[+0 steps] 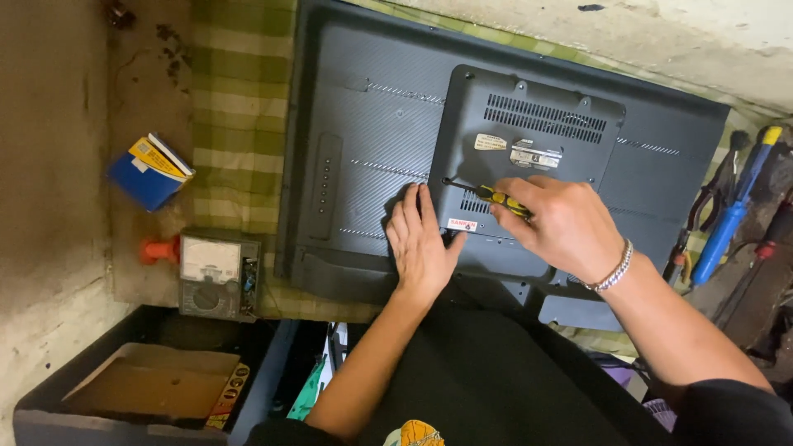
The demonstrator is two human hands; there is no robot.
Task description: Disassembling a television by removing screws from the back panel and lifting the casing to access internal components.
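A flat-screen television (pixel 372 124) lies face down on a green checked cloth, its dark back cover up. My right hand (pixel 562 223) is closed around a yellow-and-black screwdriver (pixel 496 196), whose tip rests at a screw on the left edge of the raised rear housing (pixel 529 140). My left hand (pixel 421 244) lies flat, fingers spread, on the back cover just below the screwdriver tip. A silver bracelet circles my right wrist.
An analog multimeter (pixel 216 274) and an orange object (pixel 159 249) sit left of the set, with a blue-and-yellow small box (pixel 153 171) beyond. A blue-handled tool (pixel 727 223) and pliers (pixel 702 206) lie at the right. A dark box with cardboard (pixel 149 380) is at lower left.
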